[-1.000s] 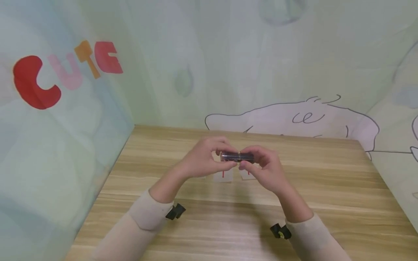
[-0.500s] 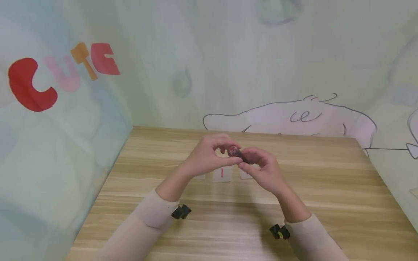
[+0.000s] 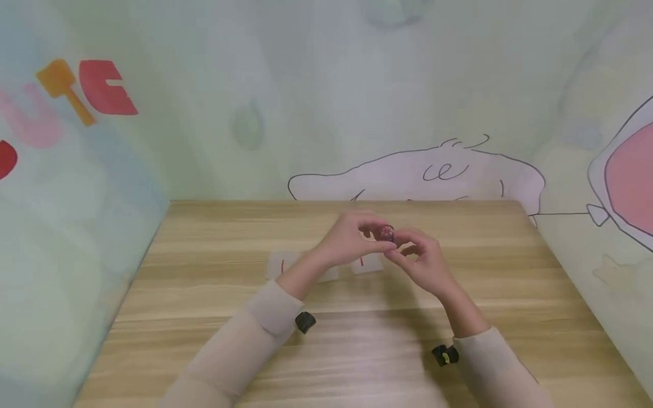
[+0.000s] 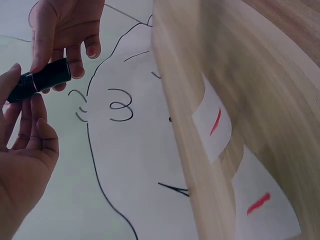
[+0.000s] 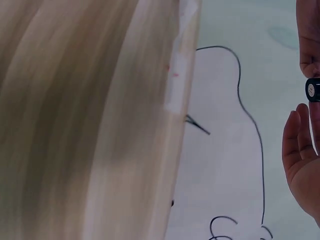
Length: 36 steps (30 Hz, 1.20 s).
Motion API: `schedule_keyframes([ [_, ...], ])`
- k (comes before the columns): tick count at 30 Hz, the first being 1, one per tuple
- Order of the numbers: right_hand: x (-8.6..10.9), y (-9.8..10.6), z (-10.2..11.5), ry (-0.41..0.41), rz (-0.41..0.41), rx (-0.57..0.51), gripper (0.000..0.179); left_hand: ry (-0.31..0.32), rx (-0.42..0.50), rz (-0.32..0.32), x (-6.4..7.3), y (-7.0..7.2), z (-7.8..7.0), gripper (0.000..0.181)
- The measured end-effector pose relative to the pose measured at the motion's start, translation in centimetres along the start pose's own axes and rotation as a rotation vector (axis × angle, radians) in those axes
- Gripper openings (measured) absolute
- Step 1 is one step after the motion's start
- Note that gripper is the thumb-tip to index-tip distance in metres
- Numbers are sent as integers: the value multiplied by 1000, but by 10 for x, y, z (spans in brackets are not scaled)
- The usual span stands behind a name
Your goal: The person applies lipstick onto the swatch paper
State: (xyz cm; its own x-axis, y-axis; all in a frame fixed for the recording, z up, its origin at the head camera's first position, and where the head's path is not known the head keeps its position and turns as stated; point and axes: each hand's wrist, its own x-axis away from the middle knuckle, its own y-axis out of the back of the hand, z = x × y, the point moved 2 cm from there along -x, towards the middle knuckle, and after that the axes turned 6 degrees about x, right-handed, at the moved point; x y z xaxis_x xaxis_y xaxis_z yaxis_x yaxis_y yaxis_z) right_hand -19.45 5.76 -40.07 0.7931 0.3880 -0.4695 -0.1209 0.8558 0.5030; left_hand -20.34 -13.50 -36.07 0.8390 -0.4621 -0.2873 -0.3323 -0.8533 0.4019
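Note:
In the head view a dark, capped lipstick tube (image 3: 387, 233) is held up over the table, its patterned reddish end facing me. My left hand (image 3: 352, 241) pinches it from the left between thumb and fingers. From the other side my right hand (image 3: 423, 263) holds it with thumb and fingertips. The left wrist view shows the lipstick (image 4: 42, 80) side-on, black with a thin shiny ring round its middle and both hands' fingers on it. A round pale label marks the tube's end (image 5: 312, 90) in the right wrist view.
White paper cards with red strokes lie on the wooden table (image 3: 347, 340) below the hands: one card (image 3: 275, 265) at left, another card (image 3: 369, 265) at right, and one partly behind the left forearm. A printed cloth wall (image 3: 326, 85) stands along the back and sides.
The lipstick has turned from lying crosswise to pointing one end at the head camera. Both hands still hold it. The head view has swung right, showing more of the left card.

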Motion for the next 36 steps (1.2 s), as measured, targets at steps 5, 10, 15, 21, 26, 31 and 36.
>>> schedule_keyframes([
  [5, 7, 9, -16, -38, 0, 40, 27, 35, -3, 40, -14, -16, 10, 25],
  [10, 9, 12, -30, -66, 12, 92, 23, 58, -16, 56, -23, -24, 20, 25],
  [15, 8, 10, -48, -116, 49, 140, 21, 91, -68, 70, -32, -33, 36, 25],
  [21, 7, 6, -70, -173, 80, 164, 24, 131, -131, 96, -44, -44, 56, 21],
  [26, 2, 0, -78, -211, 126, 174, 25, 186, -160, 110, -47, -46, 66, 18],
  [31, 1, -6, -83, -295, 227, 180, 23, 229, -235, 148, -49, -54, 78, 21],
  [36, 5, -8, -88, -338, 270, 182, 21, 226, -287, 175, -48, -61, 81, 25],
])
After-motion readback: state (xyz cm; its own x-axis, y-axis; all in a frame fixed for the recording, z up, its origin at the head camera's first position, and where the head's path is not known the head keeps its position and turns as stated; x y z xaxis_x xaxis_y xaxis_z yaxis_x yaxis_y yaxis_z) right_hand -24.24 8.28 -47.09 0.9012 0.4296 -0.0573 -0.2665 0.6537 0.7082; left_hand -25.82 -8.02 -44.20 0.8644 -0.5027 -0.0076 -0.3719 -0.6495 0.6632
